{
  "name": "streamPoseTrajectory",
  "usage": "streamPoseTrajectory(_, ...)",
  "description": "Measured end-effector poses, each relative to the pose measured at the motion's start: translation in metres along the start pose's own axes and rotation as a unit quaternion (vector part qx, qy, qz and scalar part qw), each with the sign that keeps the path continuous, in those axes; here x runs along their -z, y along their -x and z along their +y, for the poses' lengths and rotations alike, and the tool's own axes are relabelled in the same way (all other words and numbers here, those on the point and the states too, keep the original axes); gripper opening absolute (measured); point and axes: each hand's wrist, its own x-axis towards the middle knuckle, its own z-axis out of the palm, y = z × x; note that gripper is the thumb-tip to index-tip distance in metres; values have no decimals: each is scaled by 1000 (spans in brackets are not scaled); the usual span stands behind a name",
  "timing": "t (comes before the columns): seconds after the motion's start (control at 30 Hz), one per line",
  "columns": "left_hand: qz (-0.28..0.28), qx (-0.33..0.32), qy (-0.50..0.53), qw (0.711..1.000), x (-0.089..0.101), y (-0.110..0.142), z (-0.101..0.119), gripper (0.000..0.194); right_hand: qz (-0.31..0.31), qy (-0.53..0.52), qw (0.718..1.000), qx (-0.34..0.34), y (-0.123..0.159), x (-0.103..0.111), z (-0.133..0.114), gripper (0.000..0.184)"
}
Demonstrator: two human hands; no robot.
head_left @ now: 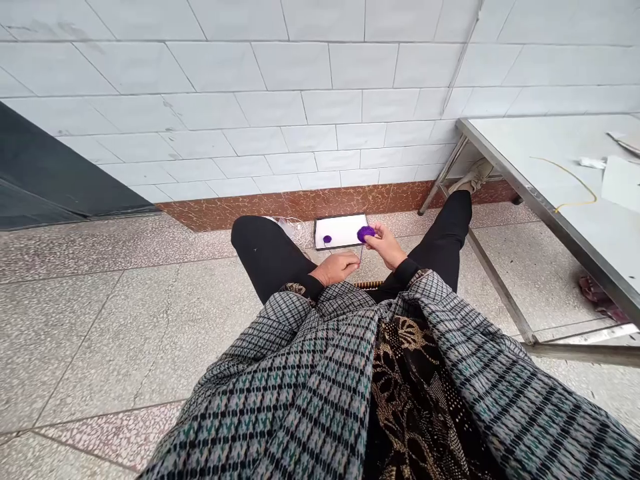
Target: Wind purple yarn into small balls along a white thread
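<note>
My right hand pinches a fuzzy purple yarn piece, rounded in outline, between thumb and fingers. From it a thin purple yarn strand runs down to my left hand, whose fingers are closed on the strand's lower end. Both hands are above my lap, the left one lower and nearer my body. Just beyond them lies a shallow white box with a dark rim. On its white surface rests a smaller purple yarn piece. Whether either piece is a ball or flat I cannot tell.
A metal-framed table stands at the right, bearing a yellow cord and papers. White cords lie left of the box. A tiled wall rises ahead. Something dark red lies under the table.
</note>
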Motion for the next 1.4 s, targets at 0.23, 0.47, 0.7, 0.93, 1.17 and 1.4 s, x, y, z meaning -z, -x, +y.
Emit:
streamPoseTrajectory(0.23, 152, 35, 5, 988, 11, 2, -4, 26, -227, 127, 960, -102, 9, 1, 4, 36)
streamPoseTrajectory(0.47, 56, 40, 19, 997, 0, -3, -6, 22, -102, -168, 980, -39, 5, -1, -12, 44)
streamPoseTrajectory(0.7, 136, 43, 2, 990, 9, -1, -3, 25, -208, 78, 967, -123, 11, 0, -2, 37)
streamPoseTrajectory(0.93, 57, 56, 34, 996, 0, -5, -2, 21, -77, -118, 990, 13, 6, -2, -18, 46)
streamPoseTrajectory(1.17, 149, 73, 29, 986, 8, -4, 3, 24, -217, 146, 962, -78, 8, 3, 0, 35)
streamPoseTrajectory(1.4, 59, 100, 77, 990, 2, -8, 2, 18, -99, -110, 989, 21, 6, -1, -13, 47)
